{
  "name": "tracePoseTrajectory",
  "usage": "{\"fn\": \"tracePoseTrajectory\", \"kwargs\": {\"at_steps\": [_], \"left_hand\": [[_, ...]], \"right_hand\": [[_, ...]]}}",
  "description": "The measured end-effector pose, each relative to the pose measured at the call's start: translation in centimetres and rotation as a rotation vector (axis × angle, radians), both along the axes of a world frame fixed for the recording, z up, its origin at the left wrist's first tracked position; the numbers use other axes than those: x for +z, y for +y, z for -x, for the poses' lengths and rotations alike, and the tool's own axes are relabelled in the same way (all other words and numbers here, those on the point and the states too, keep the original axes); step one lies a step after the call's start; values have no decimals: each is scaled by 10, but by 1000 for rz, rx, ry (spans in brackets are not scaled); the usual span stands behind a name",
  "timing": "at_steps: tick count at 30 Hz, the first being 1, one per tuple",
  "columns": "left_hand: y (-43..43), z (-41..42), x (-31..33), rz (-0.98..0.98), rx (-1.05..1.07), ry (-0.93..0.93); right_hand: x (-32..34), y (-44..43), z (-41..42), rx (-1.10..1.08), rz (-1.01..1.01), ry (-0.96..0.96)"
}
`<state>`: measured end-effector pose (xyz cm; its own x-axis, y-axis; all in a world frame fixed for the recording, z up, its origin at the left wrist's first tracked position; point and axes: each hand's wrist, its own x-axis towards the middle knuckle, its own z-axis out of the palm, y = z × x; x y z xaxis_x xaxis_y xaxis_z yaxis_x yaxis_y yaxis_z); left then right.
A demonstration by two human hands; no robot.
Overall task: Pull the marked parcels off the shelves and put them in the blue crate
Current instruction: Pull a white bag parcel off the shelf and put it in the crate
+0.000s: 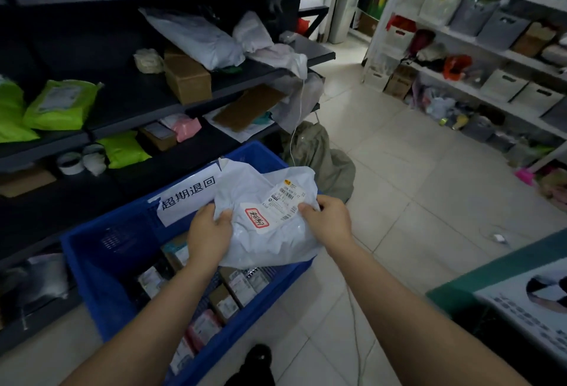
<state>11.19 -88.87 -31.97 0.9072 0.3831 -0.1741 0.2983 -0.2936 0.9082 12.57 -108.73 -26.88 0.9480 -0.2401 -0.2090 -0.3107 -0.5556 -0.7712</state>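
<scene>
A white plastic mailer parcel [270, 241] with a shipping label and a red-framed sticker is held over the blue crate [101, 278]. My left hand [210, 233] grips its left edge and my right hand [328, 220] pinches its right edge. The crate stands on the floor against the dark shelves [147, 100], bears a white paper sign, and holds several small boxes and packets. More parcels lie on the shelves: a white mailer [196, 37], a brown box [188, 78] and green bags [59, 103].
White shelving [478, 45] with bins and bags lines the right wall. A grey-green sack [322, 155] lies on the tiled floor behind the crate. A green-edged counter [503, 290] stands at the lower right. A shoe [259, 355] shows below.
</scene>
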Motion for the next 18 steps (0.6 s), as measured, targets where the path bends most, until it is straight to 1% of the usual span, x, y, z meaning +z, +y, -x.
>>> {"fn": "tracePoseTrajectory", "kwargs": {"at_steps": [9,18], "left_hand": [[-46,-94,-54,-70,107,151],[-78,-155,-100,-34,187,317]], "right_hand": [[-51,-44,-129,163,17,135],[-118,-63,-229,282,52,298]]}}
